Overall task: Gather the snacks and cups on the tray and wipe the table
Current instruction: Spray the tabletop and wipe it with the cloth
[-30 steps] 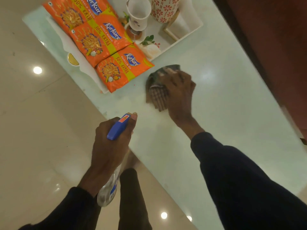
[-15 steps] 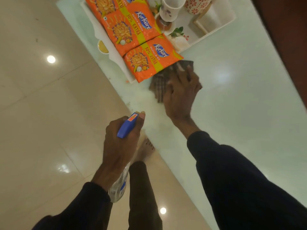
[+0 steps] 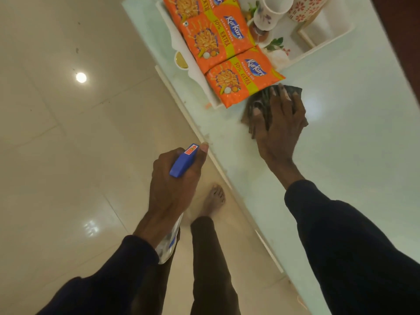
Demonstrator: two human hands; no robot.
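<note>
The cloth (image 3: 259, 100) lies bunched on the pale tabletop (image 3: 341, 155), just beside the near corner of the tray (image 3: 175, 39). My right hand (image 3: 281, 123) presses down flat on it, fingers straight and spread, so only its dark checked edges show around my fingers. The tray sits at the far end of the tabletop, and three orange snack packets (image 3: 216, 42) lie in a row along its left side. The nearest packet (image 3: 241, 80) hangs out over the tray's near corner, towards my fingertips. To the right of the packets, in the tray, stand a white cup (image 3: 270, 12) and a flowered cup (image 3: 304, 7) (both cut off by the top of the view). My left hand (image 3: 175, 178) is off the tabletop, over the floor (image 3: 56, 155), with its fingers curled round a spray bottle (image 3: 183, 162) with a blue head. My bare foot (image 3: 214, 198) stands on the floor below the tabletop's near-left edge.
</note>
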